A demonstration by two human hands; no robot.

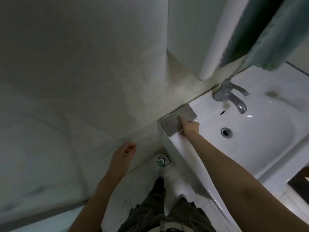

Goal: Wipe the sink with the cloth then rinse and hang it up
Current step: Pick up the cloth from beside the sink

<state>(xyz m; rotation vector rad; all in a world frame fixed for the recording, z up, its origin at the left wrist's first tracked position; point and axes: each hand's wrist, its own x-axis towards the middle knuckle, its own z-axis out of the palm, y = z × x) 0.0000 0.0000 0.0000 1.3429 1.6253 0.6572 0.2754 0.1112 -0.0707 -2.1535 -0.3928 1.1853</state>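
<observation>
Head view: the person's right hand [189, 127] reaches out to the far left corner of the white sink [260, 148], where a grey cloth [177, 121] lies flat on the rim against the wall. The fingers rest on the cloth's near edge and appear to pinch it, though blur hides the exact hold. The left hand [124, 153] hangs free in the air beside the wall [83, 81], well apart from the sink, its fingers loosely curled and gripping nothing. Just right of the cloth, the basin dips down to a round metal drain [226, 132]. Behind the drain a metal tap [231, 96] stands on the back rim, its spout pointing over the basin. Above the tap a teal towel [274, 39] hangs down. Below the arms, dark trousers [150, 213] and a shoe [158, 182] stand on pale floor tiles [138, 181].
</observation>
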